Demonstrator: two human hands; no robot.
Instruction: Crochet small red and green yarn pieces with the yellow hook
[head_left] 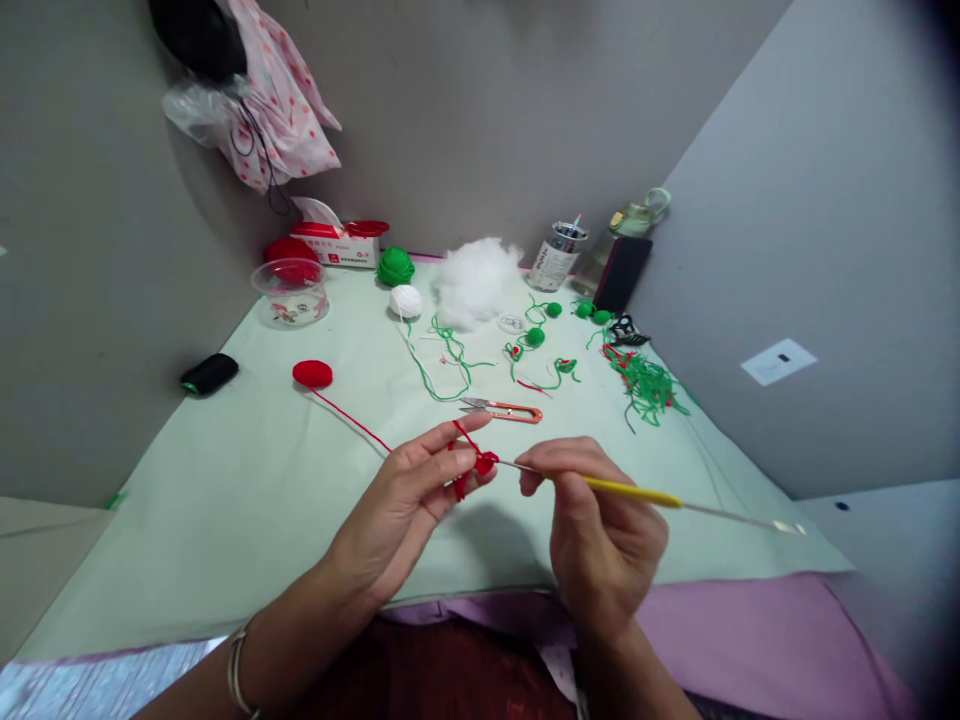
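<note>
Between the thumb and fingers of my left hand (409,495) is a small red crochet piece (486,462), and red yarn loops over the raised index finger. That yarn (349,420) runs back across the table to a red yarn ball (312,374). My right hand (604,530) grips a crochet hook (630,490) with a yellow handle, held like a pen. The hook's thin metal tip meets the red piece; whether it passes through a loop is too small to tell. Just beyond my hands lie orange-handled thread snips (514,411).
White stuffing (480,280), a green yarn ball (395,267) and a white yarn ball (406,302) sit at the back. Green yarn scraps (651,385) lie right. A clear tub (292,302) and black spool (210,374) stand left. Behind are a tissue box (337,246) and pen can (557,258).
</note>
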